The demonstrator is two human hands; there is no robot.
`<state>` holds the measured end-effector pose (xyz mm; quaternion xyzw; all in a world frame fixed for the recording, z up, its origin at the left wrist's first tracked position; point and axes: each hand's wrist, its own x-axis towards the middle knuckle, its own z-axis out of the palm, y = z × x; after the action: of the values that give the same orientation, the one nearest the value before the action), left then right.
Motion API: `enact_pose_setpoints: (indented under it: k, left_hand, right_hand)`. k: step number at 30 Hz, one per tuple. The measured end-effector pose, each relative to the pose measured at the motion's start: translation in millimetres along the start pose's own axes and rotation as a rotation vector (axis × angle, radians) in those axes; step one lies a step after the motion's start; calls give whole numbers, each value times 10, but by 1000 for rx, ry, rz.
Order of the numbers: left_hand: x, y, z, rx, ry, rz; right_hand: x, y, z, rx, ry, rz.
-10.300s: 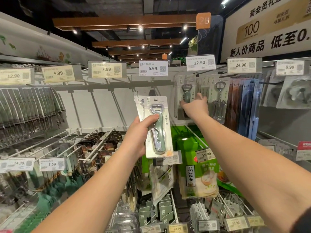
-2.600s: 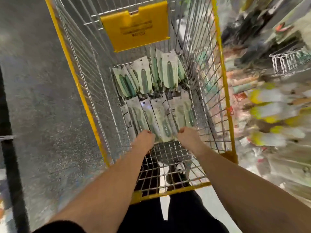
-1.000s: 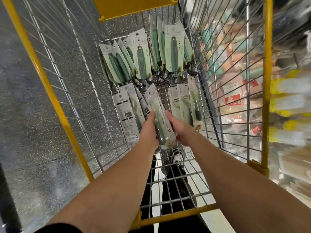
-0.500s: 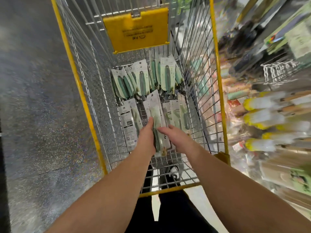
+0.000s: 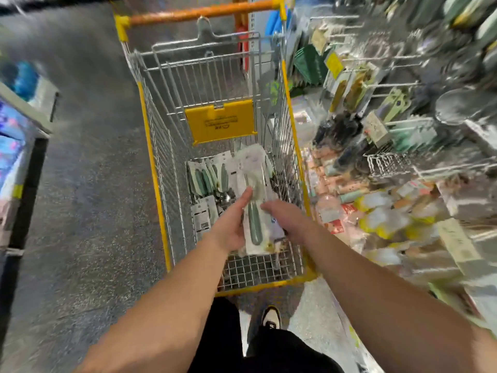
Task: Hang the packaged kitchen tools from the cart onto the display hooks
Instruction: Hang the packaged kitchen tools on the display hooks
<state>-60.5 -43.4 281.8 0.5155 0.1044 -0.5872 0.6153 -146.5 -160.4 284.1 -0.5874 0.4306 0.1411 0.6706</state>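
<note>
A yellow-framed wire cart (image 5: 158,181) stands in front of me with several carded green-handled kitchen tools (image 5: 208,180) lying in its bottom. Above them I hold a small stack of packaged tools (image 5: 255,200), its top card showing a green handle. My left hand (image 5: 232,224) holds the stack from the left, thumb along the card's edge. My right hand (image 5: 286,216) grips it from the right side, fingers under the cards. The display hooks (image 5: 387,84) with hanging goods are blurred at the upper right.
A yellow flap (image 5: 220,121) hangs on the cart's far wall below the orange push bar (image 5: 201,10). Shelves of packaged goods (image 5: 390,211) run along the right. Another shelf edge (image 5: 24,114) is at the left. Grey speckled floor (image 5: 88,197) lies between.
Both hands have lifted the stack of packaged tools up out of the cart's bottom. My view has risen and swung, showing the cart's push bar and the hooks at the right.
</note>
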Motion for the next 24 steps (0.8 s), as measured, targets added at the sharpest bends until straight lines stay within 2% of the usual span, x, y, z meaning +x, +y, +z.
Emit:
enact_pose_setpoints:
  k: [6,11,14,21,24]
  left_hand:
    - [-680,57,611,-78,-122,65]
    - [-1209,0,929,-149,-200,158]
    - [-1556,-151,1006,-80,-221,181]
    - [-2413,-861,838,51,-281,176]
    - [-2762,-1236,890,134,-287,166]
  right_hand:
    - [-1001,-300,-151,-113,114,-232]
    - [-1629,-291,-184,-67,300,-493]
    - [-2044,-112,-88,-105,467,-610]
    - [-2996,616,314,-15,628,-598]
    - [-3458,952,441,-83,729,-559]
